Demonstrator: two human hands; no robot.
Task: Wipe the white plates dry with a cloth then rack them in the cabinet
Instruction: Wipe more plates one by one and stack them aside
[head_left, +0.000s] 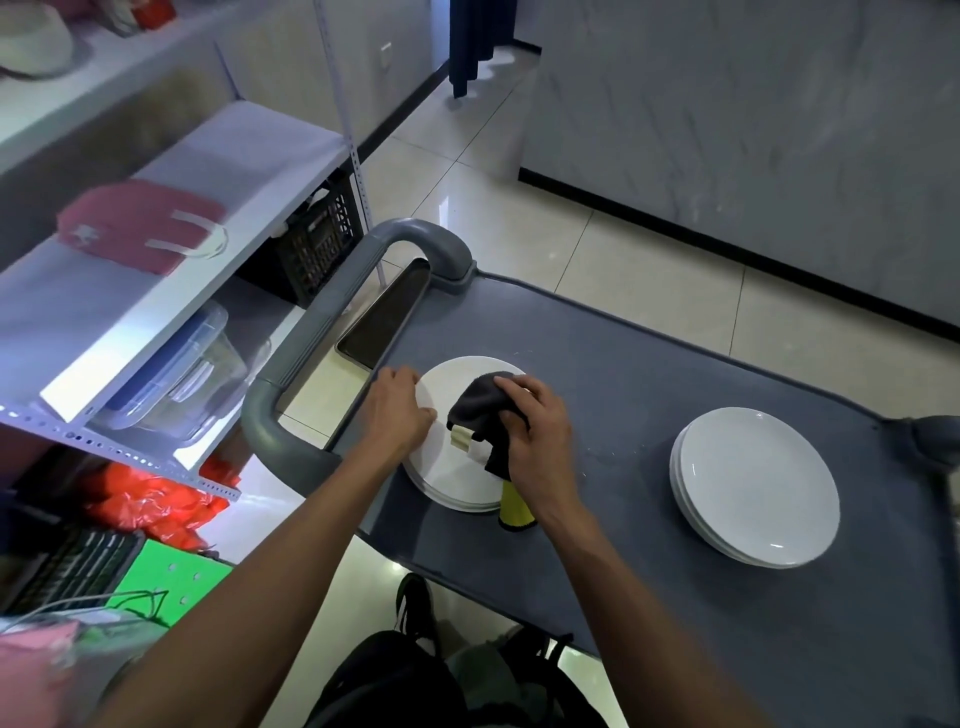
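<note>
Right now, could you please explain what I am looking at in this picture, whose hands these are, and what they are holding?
There is one picture, taken by a wide-angle camera worn on a person's head, looking forward and down, so the two bare arms entering from below are the wearer's own. They stand at a grey cart with a matted top. The left hand steadies the rim of a stack of white plates. The right hand presses a dark cloth onto the top plate, fingers curled over it, apparently wiping. A yellow cylinder stands by that stack; I cannot tell what it is. A second stack of plates lies further right. Metal shelving with boxes stands on the left.
</note>
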